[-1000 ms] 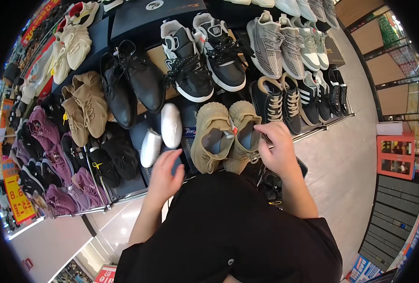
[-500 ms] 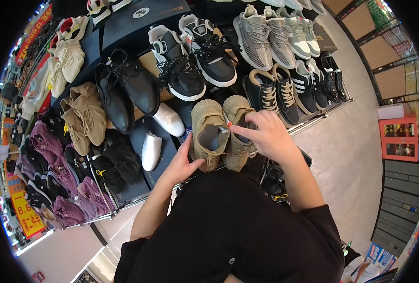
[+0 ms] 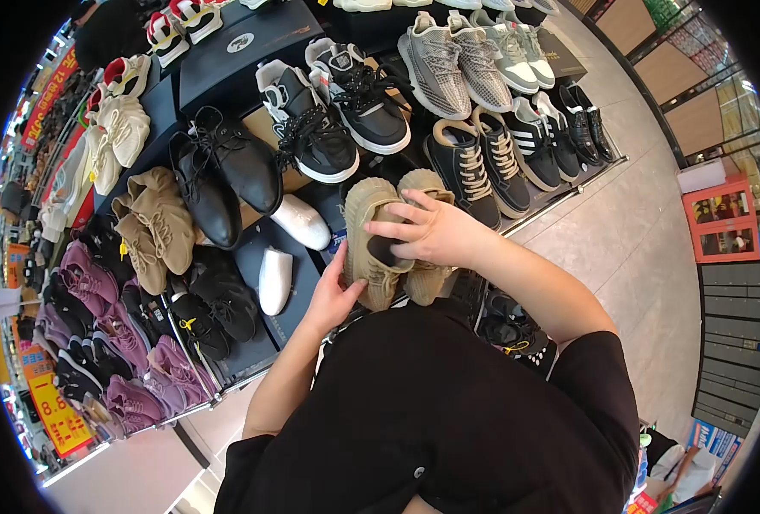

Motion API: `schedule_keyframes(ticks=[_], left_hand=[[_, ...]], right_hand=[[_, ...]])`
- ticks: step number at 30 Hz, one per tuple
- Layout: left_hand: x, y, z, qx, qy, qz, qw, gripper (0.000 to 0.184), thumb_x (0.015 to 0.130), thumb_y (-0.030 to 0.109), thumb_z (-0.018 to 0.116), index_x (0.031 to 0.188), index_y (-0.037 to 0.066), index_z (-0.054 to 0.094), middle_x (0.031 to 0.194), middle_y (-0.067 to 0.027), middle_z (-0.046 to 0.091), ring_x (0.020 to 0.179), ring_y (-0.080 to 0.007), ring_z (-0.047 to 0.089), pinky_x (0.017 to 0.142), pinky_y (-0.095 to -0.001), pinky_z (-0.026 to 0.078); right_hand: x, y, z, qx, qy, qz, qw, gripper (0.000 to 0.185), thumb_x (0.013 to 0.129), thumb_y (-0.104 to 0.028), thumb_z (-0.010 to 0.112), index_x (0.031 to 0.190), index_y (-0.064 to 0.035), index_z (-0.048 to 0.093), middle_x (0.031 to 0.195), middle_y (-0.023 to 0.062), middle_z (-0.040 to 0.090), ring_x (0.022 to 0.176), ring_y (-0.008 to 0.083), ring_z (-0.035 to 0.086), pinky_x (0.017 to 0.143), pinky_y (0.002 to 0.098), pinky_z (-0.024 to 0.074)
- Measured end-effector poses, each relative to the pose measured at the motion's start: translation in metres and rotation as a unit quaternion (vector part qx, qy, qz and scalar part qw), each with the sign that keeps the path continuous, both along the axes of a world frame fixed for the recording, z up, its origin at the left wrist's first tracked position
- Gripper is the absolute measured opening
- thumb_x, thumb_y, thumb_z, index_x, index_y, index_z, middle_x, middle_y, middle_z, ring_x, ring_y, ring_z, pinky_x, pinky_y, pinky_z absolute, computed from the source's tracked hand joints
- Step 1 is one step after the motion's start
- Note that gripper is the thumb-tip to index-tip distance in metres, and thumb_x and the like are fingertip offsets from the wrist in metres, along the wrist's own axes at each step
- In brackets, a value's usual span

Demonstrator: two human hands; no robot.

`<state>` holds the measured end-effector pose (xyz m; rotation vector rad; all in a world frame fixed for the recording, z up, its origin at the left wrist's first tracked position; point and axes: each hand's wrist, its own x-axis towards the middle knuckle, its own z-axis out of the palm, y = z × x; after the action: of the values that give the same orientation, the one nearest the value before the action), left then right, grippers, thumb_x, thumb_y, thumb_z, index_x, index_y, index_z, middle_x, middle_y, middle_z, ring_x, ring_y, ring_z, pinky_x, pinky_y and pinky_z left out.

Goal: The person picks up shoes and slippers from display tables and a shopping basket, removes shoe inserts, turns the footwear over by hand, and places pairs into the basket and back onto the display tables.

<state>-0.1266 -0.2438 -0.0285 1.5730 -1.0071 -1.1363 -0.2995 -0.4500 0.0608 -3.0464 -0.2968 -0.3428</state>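
Observation:
A pair of tan knit sneakers (image 3: 364, 206) stands close in front of my body, toes away from my left and right sides unclear. My left hand (image 3: 335, 295) wraps the outer side of the left sneaker, thumb near its laces. My right hand (image 3: 438, 231) lies across the pair from the right, fingers spread over the left sneaker's opening. Its fingertips reach the collar, and it covers much of the right sneaker (image 3: 428, 284). White shoe forms (image 3: 275, 281) lie left of my left hand.
Black dress shoes (image 3: 241, 163), black-and-white sneakers (image 3: 315, 128) and black lace-up shoes with beige laces (image 3: 470, 176) surround the pair on the display. Purple sneakers (image 3: 123, 321) sit at the left. A metal rail (image 3: 568, 193) edges the rack beside the grey floor (image 3: 602, 283).
My right hand has moved left from the right sneaker's heel area to the left sneaker's opening, its fingers now spread. My left hand stays at the left sneaker's side.

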Motion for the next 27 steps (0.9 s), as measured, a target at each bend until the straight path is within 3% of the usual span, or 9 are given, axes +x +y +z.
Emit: schedule_keyframes(ticks=[6, 12, 14, 16, 17, 19, 21, 23, 27], left_hand=[[-0.008, -0.002, 0.030, -0.039, 0.034, 0.019, 0.998, 0.073, 0.088, 0.000, 0.061, 0.150, 0.003, 0.024, 0.140, -0.0139, 0.046, 0.114, -0.0178, 0.054, 0.096, -0.0306, 0.044], [0.009, -0.008, 0.052, -0.222, 0.206, 0.045, 0.952, 0.052, 0.099, 0.017, 0.049, 0.147, 0.003, 0.032, 0.140, -0.0136, 0.047, 0.118, -0.0214, 0.054, 0.093, -0.0332, 0.045], [0.008, -0.011, 0.063, -0.243, 0.219, -0.008, 0.945, 0.069, 0.095, 0.028, 0.059, 0.150, 0.006, 0.024, 0.142, -0.0156, 0.044, 0.120, -0.0259, 0.053, 0.094, -0.0353, 0.043], [-0.002, -0.014, 0.084, -0.236, 0.246, -0.053, 0.939, 0.101, 0.083, 0.043, 0.074, 0.154, 0.011, 0.010, 0.146, -0.0172, 0.038, 0.124, -0.0283, 0.050, 0.097, -0.0379, 0.042], [-0.004, -0.015, 0.083, -0.252, 0.251, -0.082, 0.931, 0.113, 0.078, 0.039, 0.080, 0.154, 0.012, 0.001, 0.148, -0.0186, 0.034, 0.128, -0.0303, 0.046, 0.100, -0.0400, 0.039], [-0.014, -0.024, 0.094, -0.250, 0.223, -0.079, 0.939, 0.119, 0.076, 0.033, 0.082, 0.154, 0.011, -0.005, 0.149, -0.0202, 0.033, 0.129, -0.0311, 0.045, 0.103, -0.0428, 0.037], [-0.020, -0.036, 0.088, -0.253, 0.250, -0.080, 0.931, 0.115, 0.077, 0.030, 0.082, 0.154, 0.013, -0.002, 0.148, -0.0191, 0.034, 0.128, -0.0308, 0.045, 0.103, -0.0428, 0.037], [-0.021, -0.040, 0.087, -0.256, 0.278, -0.079, 0.923, 0.112, 0.078, 0.028, 0.081, 0.154, 0.014, 0.000, 0.148, -0.0181, 0.035, 0.127, -0.0305, 0.046, 0.104, -0.0428, 0.038], [-0.017, -0.037, 0.082, -0.182, 0.272, 0.009, 0.945, 0.093, 0.085, -0.002, 0.063, 0.153, 0.008, 0.000, 0.135, -0.0179, 0.049, 0.119, -0.0245, 0.053, 0.098, -0.0360, 0.044]], right_hand=[[-0.018, -0.007, 0.024, 0.016, -0.076, -0.034, 0.996, 0.007, 0.068, -0.020, 0.063, 0.066, -0.0132, 0.061, 0.137, -0.0021, 0.050, 0.121, 0.0247, 0.046, 0.101, 0.0459, 0.0387], [-0.052, -0.022, 0.078, 0.134, -0.198, -0.291, 0.926, 0.032, 0.063, -0.001, 0.071, 0.093, -0.0137, 0.071, 0.126, 0.0064, 0.056, 0.110, 0.0312, 0.047, 0.098, 0.0423, 0.0363], [-0.056, -0.022, 0.078, 0.139, -0.240, -0.329, 0.903, 0.035, 0.066, 0.000, 0.073, 0.099, -0.0130, 0.071, 0.127, 0.0067, 0.055, 0.110, 0.0284, 0.049, 0.099, 0.0404, 0.0384], [-0.052, -0.017, 0.070, 0.545, -0.319, -0.278, 0.723, 0.038, 0.075, 0.000, 0.074, 0.111, -0.0080, 0.067, 0.126, 0.0063, 0.058, 0.109, 0.0200, 0.055, 0.097, 0.0351, 0.0448], [-0.051, -0.013, 0.066, 0.541, -0.325, -0.280, 0.724, 0.038, 0.075, 0.000, 0.074, 0.111, -0.0080, 0.067, 0.126, 0.0063, 0.058, 0.109, 0.0200, 0.055, 0.097, 0.0351, 0.0448], [-0.047, -0.001, 0.054, 0.781, -0.256, -0.192, 0.536, 0.036, 0.081, 0.004, 0.069, 0.116, -0.0023, 0.065, 0.123, 0.0063, 0.060, 0.107, 0.0132, 0.058, 0.093, 0.0304, 0.0488], [-0.036, 0.017, 0.038, 0.775, -0.265, -0.198, 0.539, 0.030, 0.084, 0.004, 0.065, 0.114, -0.0006, 0.066, 0.114, 0.0056, 0.066, 0.103, 0.0131, 0.061, 0.091, 0.0279, 0.0483], [-0.032, 0.034, 0.029, 0.554, -0.239, -0.340, 0.721, 0.021, 0.085, 0.005, 0.059, 0.103, 0.0005, 0.069, 0.098, 0.0045, 0.071, 0.091, 0.0114, 0.063, 0.083, 0.0273, 0.0492], [-0.021, 0.053, 0.015, 0.531, -0.190, -0.407, 0.718, 0.024, 0.080, -0.004, 0.064, 0.104, -0.0017, 0.069, 0.098, 0.0135, 0.071, 0.090, 0.0212, 0.067, 0.082, 0.0311, 0.0497]])
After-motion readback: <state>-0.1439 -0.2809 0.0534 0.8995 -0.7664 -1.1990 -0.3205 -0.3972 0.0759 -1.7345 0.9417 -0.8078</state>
